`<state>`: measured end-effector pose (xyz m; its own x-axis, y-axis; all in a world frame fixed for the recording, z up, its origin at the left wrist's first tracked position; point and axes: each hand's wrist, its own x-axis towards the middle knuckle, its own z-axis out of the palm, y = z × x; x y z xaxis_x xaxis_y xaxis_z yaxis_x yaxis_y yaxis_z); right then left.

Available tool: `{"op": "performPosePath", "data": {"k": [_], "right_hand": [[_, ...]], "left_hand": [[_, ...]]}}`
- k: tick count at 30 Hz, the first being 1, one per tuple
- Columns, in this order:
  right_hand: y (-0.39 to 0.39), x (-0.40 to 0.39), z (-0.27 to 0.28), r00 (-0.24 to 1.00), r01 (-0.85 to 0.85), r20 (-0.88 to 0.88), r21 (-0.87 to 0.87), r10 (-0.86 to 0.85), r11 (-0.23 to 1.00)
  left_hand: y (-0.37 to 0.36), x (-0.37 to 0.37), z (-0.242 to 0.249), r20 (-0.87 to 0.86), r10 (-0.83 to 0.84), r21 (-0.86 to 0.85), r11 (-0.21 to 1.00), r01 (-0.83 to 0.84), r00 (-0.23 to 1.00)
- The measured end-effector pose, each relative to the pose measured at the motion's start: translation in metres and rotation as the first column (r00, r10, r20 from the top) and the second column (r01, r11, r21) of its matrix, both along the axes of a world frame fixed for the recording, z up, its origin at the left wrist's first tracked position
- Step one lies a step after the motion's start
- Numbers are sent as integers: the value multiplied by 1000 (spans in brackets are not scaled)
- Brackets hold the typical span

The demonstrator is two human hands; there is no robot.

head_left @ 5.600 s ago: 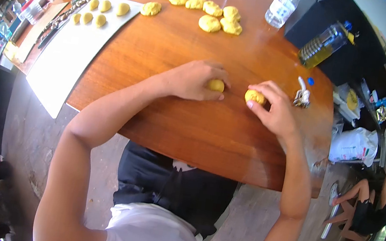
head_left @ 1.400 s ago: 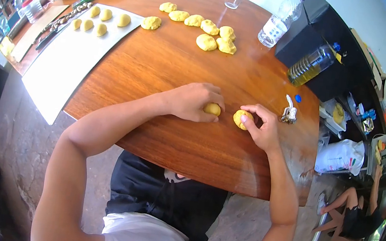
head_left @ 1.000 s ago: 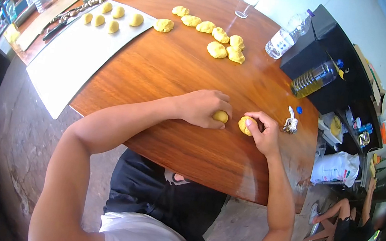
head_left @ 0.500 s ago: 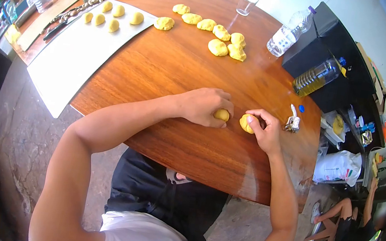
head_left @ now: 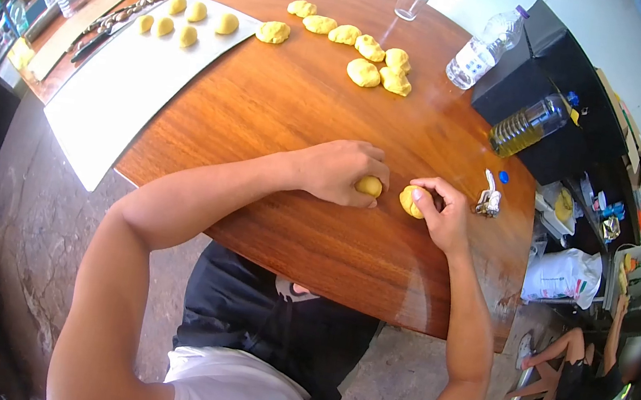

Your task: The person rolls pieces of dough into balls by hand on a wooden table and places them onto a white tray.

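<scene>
My left hand (head_left: 347,173) is curled over a smooth yellow dough ball (head_left: 369,186) on the wooden table (head_left: 292,233). A short gap to the right, my right hand (head_left: 443,210) grips a rougher yellow dough piece (head_left: 412,201) between thumb and fingers. Beyond my hands lie several lumpy dough pieces in a bent row, among them a dough lump (head_left: 363,73) and another dough lump (head_left: 273,32). On the white sheet (head_left: 118,105) at the left, several smooth round dough balls, such as one dough ball (head_left: 226,23), sit near its far end.
A clear bottle (head_left: 472,62), an oil bottle (head_left: 526,128) and a black box (head_left: 529,57) stand at the right, with a glass (head_left: 412,3) at the back. A crumpled white item (head_left: 488,196) lies beside a blue cap (head_left: 503,177). Another person (head_left: 589,377) sits at far right.
The view has shifted very slightly. Both hands stay in nearly the same place, each still on its dough; the left hand's ball looks slightly turned or pressed.
</scene>
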<state>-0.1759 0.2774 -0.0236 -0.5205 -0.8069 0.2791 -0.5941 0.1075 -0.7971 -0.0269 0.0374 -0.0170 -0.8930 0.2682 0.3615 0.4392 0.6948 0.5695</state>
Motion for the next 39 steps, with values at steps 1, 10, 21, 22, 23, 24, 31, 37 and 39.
{"op": "performPosePath", "data": {"k": [1,10,21,22,23,24,31,37,39], "right_hand": [[0,0,0,1000,1,-5,3,-1,1000],[1,5,9,998,4,-70,50,0,999],[2,7,15,998,6,-62,88,-1,996],[2,7,16,998,7,-69,92,-1,996],[2,8,16,998,7,-68,92,-1,996],[1,9,16,998,5,-68,84,1,996],[1,9,19,996,9,-84,101,0,995],[2,8,17,997,10,-82,100,-2,995],[2,7,15,996,7,-87,92,1,996]], "left_hand": [[0,0,1,4,5,-11,1000,-5,1000],[0,1,2,28,-10,-33,999,11,1000],[0,-1,1,24,-5,-27,1000,5,1000],[0,0,1,29,0,-28,1000,1,1000],[0,0,2,33,4,-30,1000,-3,999],[1,1,4,33,4,-30,1000,-3,999],[0,-1,1,39,4,-37,999,-3,999],[0,-2,-1,29,5,-41,999,-3,1000],[1,0,2,27,5,-41,999,-4,1000]]}}
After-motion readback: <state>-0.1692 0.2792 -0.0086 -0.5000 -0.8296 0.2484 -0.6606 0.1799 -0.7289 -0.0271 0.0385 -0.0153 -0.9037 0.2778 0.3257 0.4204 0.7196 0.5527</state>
